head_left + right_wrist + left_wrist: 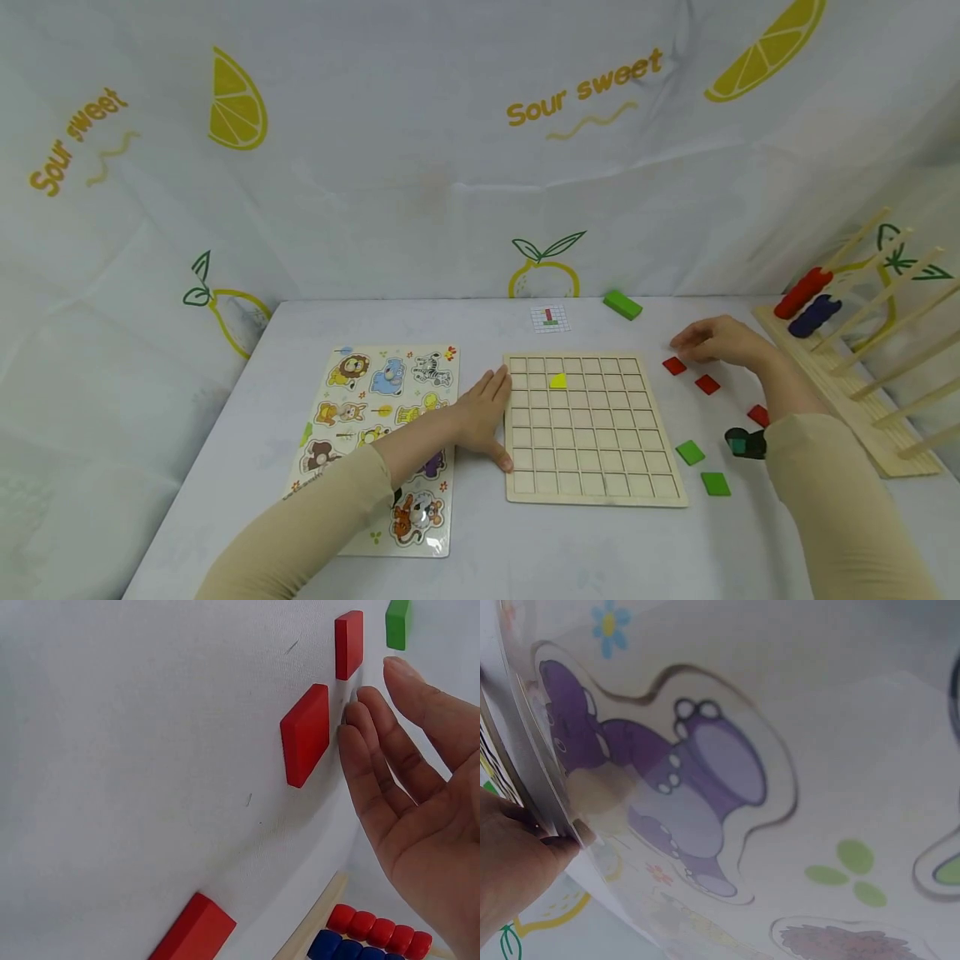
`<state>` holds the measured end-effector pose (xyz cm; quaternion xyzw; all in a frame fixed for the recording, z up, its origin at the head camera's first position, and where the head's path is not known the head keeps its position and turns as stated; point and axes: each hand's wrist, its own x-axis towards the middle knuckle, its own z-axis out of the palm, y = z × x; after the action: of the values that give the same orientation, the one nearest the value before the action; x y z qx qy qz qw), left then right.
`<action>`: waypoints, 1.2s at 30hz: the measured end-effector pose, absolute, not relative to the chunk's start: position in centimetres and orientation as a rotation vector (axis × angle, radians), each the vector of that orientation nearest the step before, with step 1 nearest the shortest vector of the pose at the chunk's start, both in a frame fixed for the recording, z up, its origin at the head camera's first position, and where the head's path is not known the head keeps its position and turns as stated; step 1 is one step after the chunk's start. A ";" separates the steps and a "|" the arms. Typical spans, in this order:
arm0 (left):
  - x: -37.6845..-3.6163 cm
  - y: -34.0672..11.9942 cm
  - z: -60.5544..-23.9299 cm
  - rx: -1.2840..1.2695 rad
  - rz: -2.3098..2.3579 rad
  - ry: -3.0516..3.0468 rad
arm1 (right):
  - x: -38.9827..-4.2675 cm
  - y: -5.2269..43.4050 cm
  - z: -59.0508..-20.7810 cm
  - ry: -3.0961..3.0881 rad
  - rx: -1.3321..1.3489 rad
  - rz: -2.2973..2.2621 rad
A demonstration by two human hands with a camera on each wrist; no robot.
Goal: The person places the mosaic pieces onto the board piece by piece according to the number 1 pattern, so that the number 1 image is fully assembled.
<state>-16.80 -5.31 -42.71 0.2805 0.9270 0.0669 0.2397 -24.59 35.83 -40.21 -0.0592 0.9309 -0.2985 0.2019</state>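
A wooden grid board (592, 492) lies in the middle of the table with one yellow piece (558, 381) in its upper rows. My left hand (501, 417) rests flat against the board's left edge, fingers straight. My right hand (681, 342) hovers with relaxed fingers just above three red tiles (673, 365) (707, 384) (758, 414) and holds nothing. In the right wrist view the fingertips (360, 712) are right beside one red tile (305, 735). The left wrist view shows a purple hippo puzzle piece (697, 780) close up.
An animal peg puzzle (382, 392) lies under my left forearm. Two green tiles (690, 452) (716, 483), a green block (622, 305) and a small pattern card (550, 317) lie around the board. A wooden rod rack (862, 392) with red and blue beads (806, 304) stands at the right.
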 end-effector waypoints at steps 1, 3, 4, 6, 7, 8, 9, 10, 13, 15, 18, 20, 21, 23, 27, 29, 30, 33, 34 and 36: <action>-16.8 -5.3 -42.7 0.767 0.184 2.537 | -24.5 35.8 -40.2 2.596 -0.168 -0.831; -16.8 -5.3 -42.7 0.767 0.185 2.538 | -24.4 35.9 -40.2 2.594 -0.181 -0.827; -16.8 -5.3 -42.7 0.767 0.185 2.538 | -24.4 35.8 -40.3 2.592 -0.188 -0.827; -16.8 -5.3 -42.6 0.769 0.185 2.538 | -24.3 35.9 -40.3 2.588 -0.209 -0.824; -16.8 -5.3 -42.6 0.769 0.186 2.538 | -24.3 35.9 -40.4 2.582 -0.213 -0.823; -16.8 -5.3 -42.6 0.769 0.187 2.538 | -24.3 35.8 -40.4 2.576 -0.211 -0.820; -16.8 -5.3 -42.5 0.770 0.188 2.537 | -24.3 35.8 -40.4 2.568 -0.207 -0.820; -16.8 -5.3 -42.5 0.770 0.190 2.537 | -24.3 35.8 -40.5 2.560 -0.200 -0.816; -16.8 -5.3 -42.5 0.771 0.196 2.535 | -24.4 35.7 -40.8 2.539 -0.174 -0.793; -16.8 -5.3 -42.5 0.772 0.202 2.534 | -24.5 35.6 -40.9 2.531 -0.168 -0.780; -16.7 -5.3 -42.5 0.770 0.204 2.534 | -24.7 35.5 -41.1 2.526 -0.178 -0.771; -16.7 -5.3 -42.4 0.767 0.207 2.534 | -24.7 35.3 -41.1 2.526 -0.186 -0.772; -16.7 -5.3 -42.4 0.767 0.205 2.534 | -24.7 35.3 -41.1 2.527 -0.190 -0.775; -16.7 -5.3 -42.4 0.767 0.202 2.534 | -24.7 35.3 -41.2 2.529 -0.197 -0.783; -16.7 -5.4 -42.4 0.765 0.204 2.530 | -24.6 35.2 -41.3 2.538 -0.200 -0.799; -16.6 -5.4 -42.4 0.761 0.209 2.529 | -24.5 35.2 -41.4 2.543 -0.197 -0.804; -16.6 -5.4 -42.4 0.761 0.210 2.530 | -24.5 35.2 -41.4 2.547 -0.198 -0.805; -16.7 -5.4 -42.4 0.763 0.210 2.532 | -24.4 35.2 -41.5 2.553 -0.190 -0.805; -16.7 -5.4 -42.4 0.764 0.208 2.533 | -24.4 35.2 -41.5 2.555 -0.194 -0.805; -16.7 -5.4 -42.4 0.769 0.200 2.534 | -24.4 35.2 -41.5 2.558 -0.200 -0.802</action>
<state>-16.68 -5.37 -42.39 0.2810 0.9262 0.0731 0.2404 -24.42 35.22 -41.53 -0.0726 0.9272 -0.2908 0.2248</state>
